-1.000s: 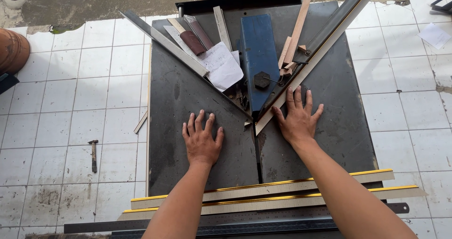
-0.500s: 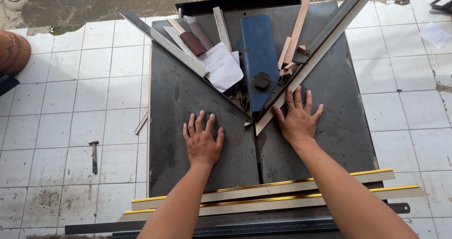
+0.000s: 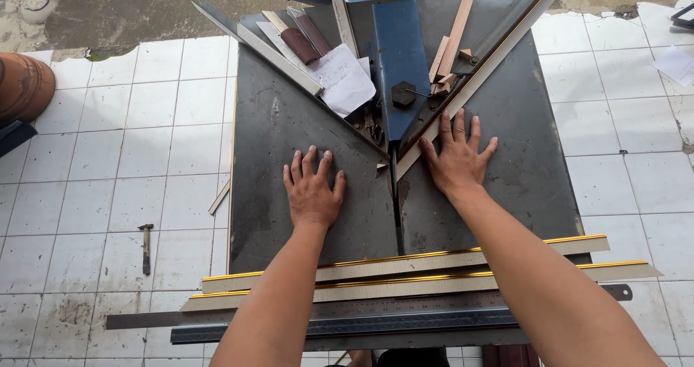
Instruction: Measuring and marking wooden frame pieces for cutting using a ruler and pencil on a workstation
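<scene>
Here, mid-frame, your left hand [image 3: 313, 193] lay spread flat on the table [image 3: 289, 136] while your right hand [image 3: 457, 165], fingers splayed, pinned the moulding [image 3: 477, 71] against its fence.

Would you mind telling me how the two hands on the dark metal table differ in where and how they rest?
The left hand lies flat on bare table, clear of any strip. The right hand lies further from the person, its fingers against the slanted gold-edged strip. The left hand's fingers are closer together; the right hand's spread wider. Both are palm down, holding nothing, on either side of the table's centre slot.
</scene>
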